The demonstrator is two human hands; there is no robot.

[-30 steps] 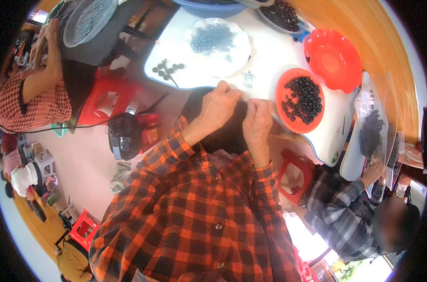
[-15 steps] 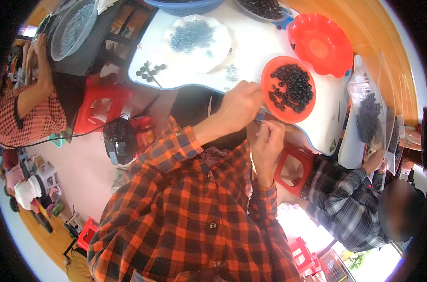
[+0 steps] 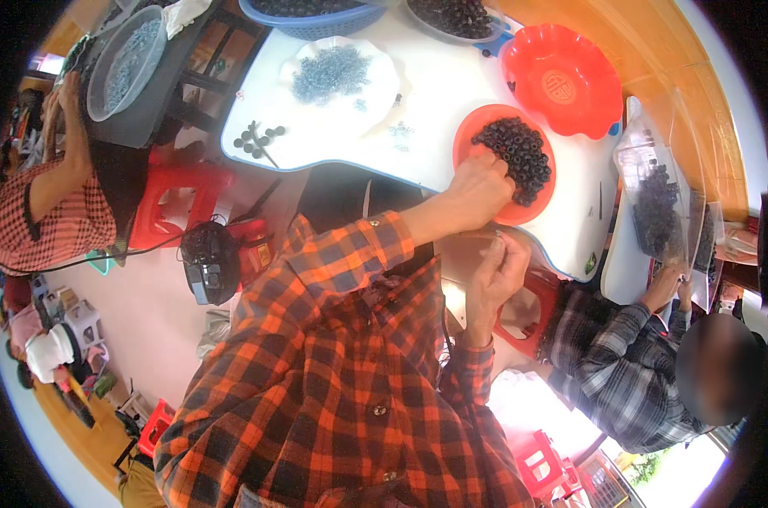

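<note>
Table [image 3: 434, 93], white, bears red bowls [image 3: 561, 76]; pink floor [image 3: 138, 313] below.

Clear plastic bag [image 3: 657, 199] at the right end of the white table [image 3: 434, 93], lying flat, long and rectangular, filled with small dark pieces bunched toward its middle; glossy film catching the light along the edges. Just beside it on the far right, what may be a second clear bag [image 3: 707, 245], mostly cut off by the rim of the view, too blurred to tell its contents. Small green tag or sticker [image 3: 589, 265] at the table's near edge, below the bag's left corner. No signs or screens visible anywhere else.
</note>
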